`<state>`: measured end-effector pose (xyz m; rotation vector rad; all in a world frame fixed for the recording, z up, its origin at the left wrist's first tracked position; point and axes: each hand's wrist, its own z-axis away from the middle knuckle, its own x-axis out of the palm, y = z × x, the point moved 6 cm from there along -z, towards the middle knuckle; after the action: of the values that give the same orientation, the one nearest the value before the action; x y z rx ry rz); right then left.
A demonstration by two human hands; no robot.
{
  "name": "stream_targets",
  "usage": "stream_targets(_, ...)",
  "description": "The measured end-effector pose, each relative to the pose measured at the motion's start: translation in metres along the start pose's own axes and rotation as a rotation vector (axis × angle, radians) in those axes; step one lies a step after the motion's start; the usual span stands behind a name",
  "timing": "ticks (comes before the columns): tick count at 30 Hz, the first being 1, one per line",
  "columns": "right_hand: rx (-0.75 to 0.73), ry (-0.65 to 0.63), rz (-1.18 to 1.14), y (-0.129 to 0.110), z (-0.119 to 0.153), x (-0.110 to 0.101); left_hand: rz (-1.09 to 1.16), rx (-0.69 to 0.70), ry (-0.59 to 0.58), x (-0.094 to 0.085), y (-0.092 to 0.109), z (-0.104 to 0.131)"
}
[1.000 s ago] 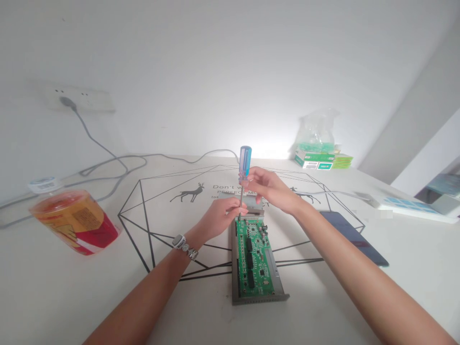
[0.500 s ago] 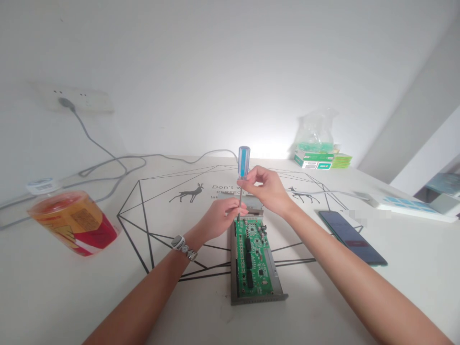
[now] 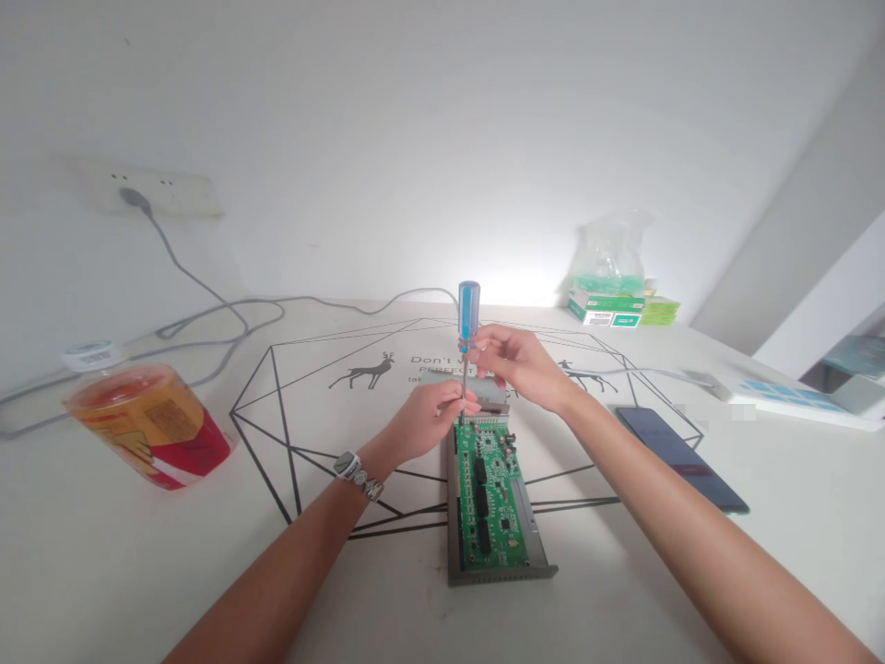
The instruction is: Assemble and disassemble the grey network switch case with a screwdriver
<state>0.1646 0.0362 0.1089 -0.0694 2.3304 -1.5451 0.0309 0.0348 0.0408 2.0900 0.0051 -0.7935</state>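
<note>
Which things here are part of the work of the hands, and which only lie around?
In use:
screwdriver, held by right hand
circuit board in its grey case, steadied by left hand

Lying about:
phone
bottle
green boxes
cables

Your head camera is looking forward and down from close above the desk (image 3: 138,572), facing the far wall (image 3: 415,138).
</note>
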Motion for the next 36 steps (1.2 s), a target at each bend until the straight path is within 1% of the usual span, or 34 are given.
stream_targets(9, -0.013, -0.072, -0.059, 0.006, -0.003, -0.001, 0.021, 0.008, -0.008, -0.001, 0.001, 0.0)
stream_targets(15, -0.009, -0.109, -0.049, 0.006, -0.003, -0.001, 0.013, 0.013, -0.011, -0.001, 0.001, 0.0)
stream_targets(24, 0.001, -0.031, -0.021, 0.008, 0.001, 0.001, -0.01, 0.015, -0.001, -0.001, 0.003, 0.0)
stream_targets(29, 0.008, -0.016, -0.029, 0.009, 0.001, -0.001, -0.094, 0.009, 0.008, -0.008, 0.002, 0.0)
stream_targets(36, 0.004, 0.011, -0.065, 0.008, 0.001, -0.002, -0.191, -0.002, 0.033, -0.026, 0.0, -0.001)
